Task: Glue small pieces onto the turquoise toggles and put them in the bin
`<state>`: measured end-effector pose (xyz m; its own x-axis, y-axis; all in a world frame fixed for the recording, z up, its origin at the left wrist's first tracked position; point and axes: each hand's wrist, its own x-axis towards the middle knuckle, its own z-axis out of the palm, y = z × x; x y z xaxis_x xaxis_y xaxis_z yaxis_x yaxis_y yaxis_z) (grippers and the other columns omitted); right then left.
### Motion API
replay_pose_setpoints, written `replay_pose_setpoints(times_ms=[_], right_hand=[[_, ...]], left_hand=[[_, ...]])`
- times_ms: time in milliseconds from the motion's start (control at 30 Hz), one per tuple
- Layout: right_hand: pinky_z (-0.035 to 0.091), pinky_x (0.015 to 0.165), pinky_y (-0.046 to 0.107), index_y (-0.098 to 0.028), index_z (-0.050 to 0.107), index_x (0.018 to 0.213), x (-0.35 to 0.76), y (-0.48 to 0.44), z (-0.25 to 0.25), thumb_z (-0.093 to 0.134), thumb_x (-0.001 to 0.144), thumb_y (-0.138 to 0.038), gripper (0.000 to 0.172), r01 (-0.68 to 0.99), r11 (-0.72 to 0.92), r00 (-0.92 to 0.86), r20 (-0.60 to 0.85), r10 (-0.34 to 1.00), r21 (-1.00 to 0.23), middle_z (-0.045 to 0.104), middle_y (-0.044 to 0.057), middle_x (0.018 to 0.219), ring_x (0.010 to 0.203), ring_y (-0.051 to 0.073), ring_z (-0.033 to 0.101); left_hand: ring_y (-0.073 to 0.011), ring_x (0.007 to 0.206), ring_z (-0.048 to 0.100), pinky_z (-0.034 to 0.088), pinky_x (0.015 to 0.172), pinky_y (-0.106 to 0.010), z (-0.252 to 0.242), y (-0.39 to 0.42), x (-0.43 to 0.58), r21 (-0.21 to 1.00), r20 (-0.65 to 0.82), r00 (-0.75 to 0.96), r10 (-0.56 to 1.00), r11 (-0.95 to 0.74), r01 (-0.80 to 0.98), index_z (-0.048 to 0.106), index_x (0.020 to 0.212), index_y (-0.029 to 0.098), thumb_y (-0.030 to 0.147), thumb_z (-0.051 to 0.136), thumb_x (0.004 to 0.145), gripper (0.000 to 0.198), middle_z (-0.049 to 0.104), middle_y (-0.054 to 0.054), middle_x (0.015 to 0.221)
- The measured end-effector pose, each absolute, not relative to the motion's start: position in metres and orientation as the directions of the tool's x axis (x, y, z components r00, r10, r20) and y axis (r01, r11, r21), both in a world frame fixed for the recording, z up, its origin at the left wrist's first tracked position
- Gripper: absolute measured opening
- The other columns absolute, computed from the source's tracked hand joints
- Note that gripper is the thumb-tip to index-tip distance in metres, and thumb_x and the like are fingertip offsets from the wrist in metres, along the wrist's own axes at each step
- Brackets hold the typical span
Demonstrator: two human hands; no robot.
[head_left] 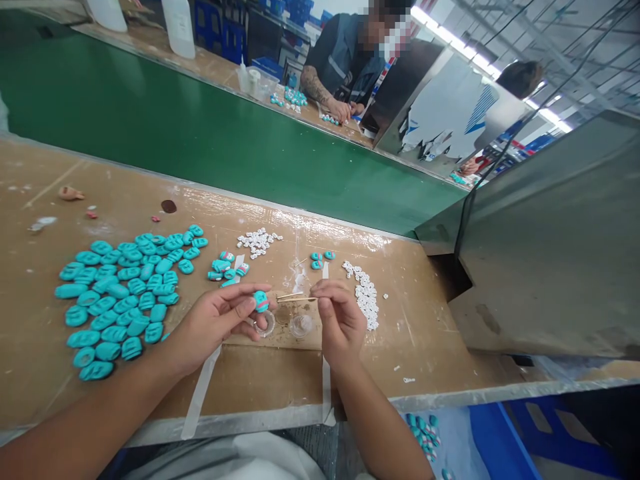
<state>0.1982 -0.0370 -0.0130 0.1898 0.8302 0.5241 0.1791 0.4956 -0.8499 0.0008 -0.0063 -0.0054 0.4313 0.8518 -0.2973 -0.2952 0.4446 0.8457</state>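
My left hand [213,323] pinches a small turquoise piece with a pink stripe [261,303] between thumb and fingers. Opposite it, my right hand [341,327] grips a thin wooden stick [299,299], its tip pointing left toward that piece and a short gap away. Another thin stick [290,295] lies just behind. Below the hands stand two small clear cups, the left cup [267,324] partly hidden by my fingers and the right cup [301,326] with pale material inside. Several turquoise pieces with white and pink parts [227,265] lie beyond my left hand.
Many plain turquoise pieces [125,287] cover the left of the table. Small white parts lie in a back group [257,242] and a right group [367,300]. A green conveyor belt [200,127] runs behind; a metal housing [545,247] stands right. A co-worker [345,67] sits across.
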Motion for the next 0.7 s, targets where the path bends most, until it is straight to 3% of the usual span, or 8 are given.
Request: replay_pose_setpoints(times_ms=[133, 233, 400, 700], right_hand=[[0.056, 0.09, 0.041, -0.025, 0.062, 0.094, 0.184, -0.041, -0.016, 0.052, 0.098, -0.025, 0.011, -0.131, 0.401, 0.175, 0.377, 0.91, -0.907, 0.066, 0.003, 0.102, 0.094, 0.018, 0.071], [0.055, 0.092, 0.043, -0.025, 0.063, 0.098, 0.181, -0.044, -0.019, 0.052, 0.099, -0.024, 0.012, -0.234, 0.329, 0.127, 0.306, 0.943, -0.915, 0.065, 0.003, 0.107, 0.096, 0.019, 0.072], [0.055, 0.09, 0.039, -0.025, 0.065, 0.095, 0.181, -0.046, -0.018, 0.052, 0.099, -0.022, 0.014, -0.169, 0.353, 0.112, 0.338, 0.934, -0.92, 0.064, 0.003, 0.105, 0.096, 0.017, 0.07], [0.052, 0.092, 0.044, -0.024, 0.064, 0.1, 0.185, -0.048, -0.021, 0.05, 0.098, -0.017, 0.016, 0.078, 0.461, 0.05, 0.465, 0.884, -0.884, 0.064, 0.006, 0.107, 0.1, 0.02, 0.066]], left_hand=[[-0.0161, 0.068, 0.073, 0.062, 0.057, -0.019, -0.006, -0.008, 0.001, 0.846, -0.333, 0.49, 0.806, 0.484, -0.221, 0.08, 0.102, 0.028, 0.039, 0.083, 0.074, 0.03, 0.078, -0.004, 0.08], [-0.0172, 0.07, 0.075, 0.062, 0.058, -0.02, -0.005, -0.008, 0.002, 0.84, -0.342, 0.516, 0.785, 0.501, -0.206, 0.079, 0.103, 0.03, 0.039, 0.084, 0.073, 0.032, 0.078, -0.004, 0.083], [-0.0172, 0.071, 0.076, 0.063, 0.059, -0.02, -0.003, -0.009, 0.003, 0.844, -0.337, 0.532, 0.777, 0.5, -0.196, 0.08, 0.101, 0.03, 0.04, 0.084, 0.072, 0.031, 0.079, -0.005, 0.097], [-0.0179, 0.073, 0.076, 0.063, 0.06, -0.021, -0.008, -0.009, 0.001, 0.852, -0.32, 0.551, 0.771, 0.488, -0.188, 0.079, 0.103, 0.028, 0.037, 0.081, 0.076, 0.029, 0.079, -0.006, 0.099]])
